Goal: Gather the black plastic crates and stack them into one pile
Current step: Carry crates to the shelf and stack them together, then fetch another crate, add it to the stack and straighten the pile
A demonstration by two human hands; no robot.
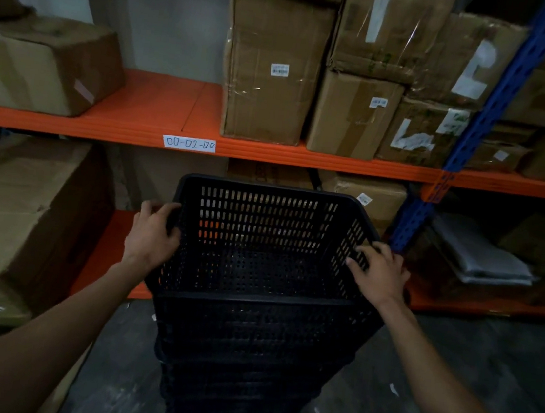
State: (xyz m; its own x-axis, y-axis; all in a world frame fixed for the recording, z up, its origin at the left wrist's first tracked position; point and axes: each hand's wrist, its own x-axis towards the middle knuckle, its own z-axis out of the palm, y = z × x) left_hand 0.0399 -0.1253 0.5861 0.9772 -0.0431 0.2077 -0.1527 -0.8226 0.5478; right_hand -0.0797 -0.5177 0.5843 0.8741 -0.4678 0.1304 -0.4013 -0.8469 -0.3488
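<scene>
A black perforated plastic crate (261,232) sits at the top of a pile of several nested black crates (239,384) that stands on the floor in front of me. My left hand (150,236) grips the top crate's left rim, fingers curled over the edge. On the opposite rim my right hand (378,270) holds on, fingers reaching inside the wall. The top crate is empty and tilts slightly away from me.
An orange and blue storage rack (142,137) stands right behind the pile, loaded with cardboard boxes (271,65) above and below. A big box (19,220) juts out at the left. Grey concrete floor (448,382) lies to the right of the pile.
</scene>
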